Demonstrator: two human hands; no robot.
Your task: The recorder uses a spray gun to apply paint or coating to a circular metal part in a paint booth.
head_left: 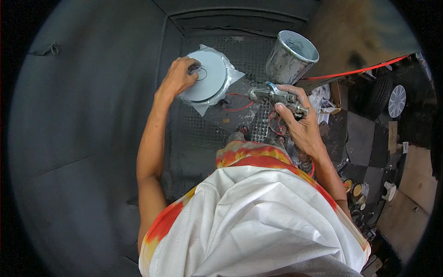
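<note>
My left hand [180, 76] has its fingers bent at the middle of a pale grey round disc [208, 88]; what the fingertips grip is hidden. Beneath the disc is crumpled pale masking material [200, 107] with jagged edges. My right hand [301, 121] is closed round a metal spray gun [277, 97], thumb along its near side. A large paint-stained metal cup [291, 60] sits above the gun, apparently attached to it. A thin red hose [237, 108] loops below the gun and disc.
Dark booth walls [92, 101] rise at the left. A brown panel [355, 37] with a red edge is at upper right. Beyond it are a tyre [378, 94], a silver wheel cover [397, 100], cans [356, 189], cardboard [406, 207] and a small white stool [388, 190].
</note>
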